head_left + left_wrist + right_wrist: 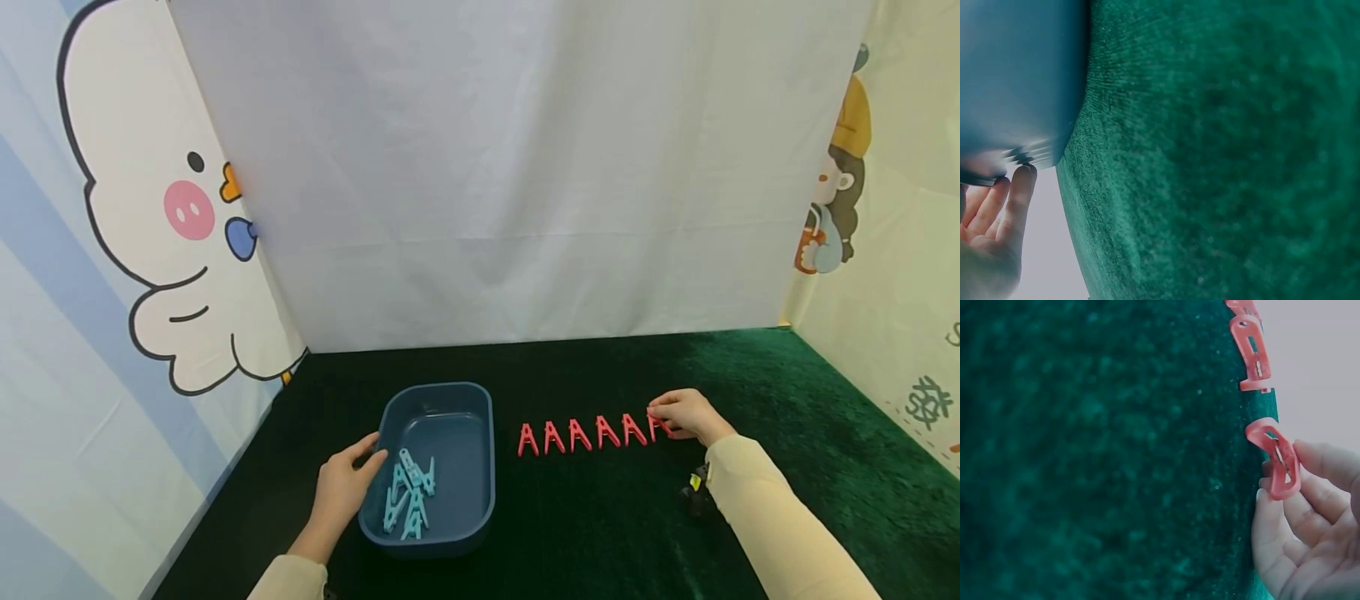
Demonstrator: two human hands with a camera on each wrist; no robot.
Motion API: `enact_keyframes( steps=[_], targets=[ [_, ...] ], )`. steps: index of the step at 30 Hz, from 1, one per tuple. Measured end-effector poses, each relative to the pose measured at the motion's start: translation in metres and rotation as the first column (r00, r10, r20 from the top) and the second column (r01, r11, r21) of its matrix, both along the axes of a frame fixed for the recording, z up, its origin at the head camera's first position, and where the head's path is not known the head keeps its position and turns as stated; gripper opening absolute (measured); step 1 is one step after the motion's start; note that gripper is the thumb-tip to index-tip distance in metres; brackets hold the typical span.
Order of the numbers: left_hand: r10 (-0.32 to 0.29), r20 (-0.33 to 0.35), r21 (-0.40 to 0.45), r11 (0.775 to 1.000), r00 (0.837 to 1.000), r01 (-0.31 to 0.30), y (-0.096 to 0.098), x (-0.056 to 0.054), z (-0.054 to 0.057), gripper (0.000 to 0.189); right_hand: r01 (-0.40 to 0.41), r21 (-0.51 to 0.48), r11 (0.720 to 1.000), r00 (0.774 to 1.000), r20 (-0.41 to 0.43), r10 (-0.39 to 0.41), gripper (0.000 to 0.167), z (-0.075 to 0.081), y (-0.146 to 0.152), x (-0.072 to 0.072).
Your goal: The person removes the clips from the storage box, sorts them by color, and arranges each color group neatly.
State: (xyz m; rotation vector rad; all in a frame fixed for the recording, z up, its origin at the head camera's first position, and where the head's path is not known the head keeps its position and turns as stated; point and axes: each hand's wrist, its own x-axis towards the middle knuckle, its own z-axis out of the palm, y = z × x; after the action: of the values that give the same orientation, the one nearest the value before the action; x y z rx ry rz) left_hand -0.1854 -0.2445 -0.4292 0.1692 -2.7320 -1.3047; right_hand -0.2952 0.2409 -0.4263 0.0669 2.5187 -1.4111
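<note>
My left hand (347, 482) holds the rim of a dark blue plastic basin (491, 467) at its left side. In the left wrist view its fingers (1017, 200) touch the basin's outer wall (1016, 81). Several light blue clothespins (414, 477) lie in a loose pile in the basin's left front part. To the right, my right hand (693, 415) pinches a red clothespin (1275, 459) between thumb and fingers, at the right end of a row. The other red clothespins (577, 435) of that row stand side by side on the cloth, legs toward me.
Dark green velvety cloth (585, 533) covers the table. A white curtain (525, 183) hangs along the back edge, with printed cartoon panels at left and right. A small dark object with a yellow-green mark (696, 483) sits by the right wrist.
</note>
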Motion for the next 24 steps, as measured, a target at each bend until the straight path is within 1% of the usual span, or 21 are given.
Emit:
enact_keyframes(
  steps=[9, 17, 21, 24],
  targets=[
    [0.007, 0.005, 0.009, 1.000, 1.000, -0.007, 0.0012, 0.0003, -0.0005, 0.047, 0.015, 0.012, 1.000, 1.000, 0.004, -0.015, 0.028, -0.0014, 0.0015, -0.0009],
    [0.003, -0.003, 0.001, 1.000, 1.000, -0.003, 0.0008, 0.0005, -0.0006, 0.047, 0.022, -0.003, 1.000, 1.000, 0.004, -0.022, 0.033, -0.0009, 0.0076, 0.0007],
    [0.005, -0.003, 0.005, 1.000, 1.000, -0.005, 0.0011, -0.0002, -0.0006, 0.047, 0.026, -0.014, 1.000, 1.000, -0.003, -0.026, 0.035, 0.0014, 0.0086, 0.0015],
    [0.005, -0.005, 0.007, 1.000, 1.000, -0.005, 0.0012, -0.0004, -0.0005, 0.047, 0.023, -0.019, 1.000, 1.000, -0.018, -0.024, 0.037, 0.0061, 0.0068, 0.0017]
  ],
)
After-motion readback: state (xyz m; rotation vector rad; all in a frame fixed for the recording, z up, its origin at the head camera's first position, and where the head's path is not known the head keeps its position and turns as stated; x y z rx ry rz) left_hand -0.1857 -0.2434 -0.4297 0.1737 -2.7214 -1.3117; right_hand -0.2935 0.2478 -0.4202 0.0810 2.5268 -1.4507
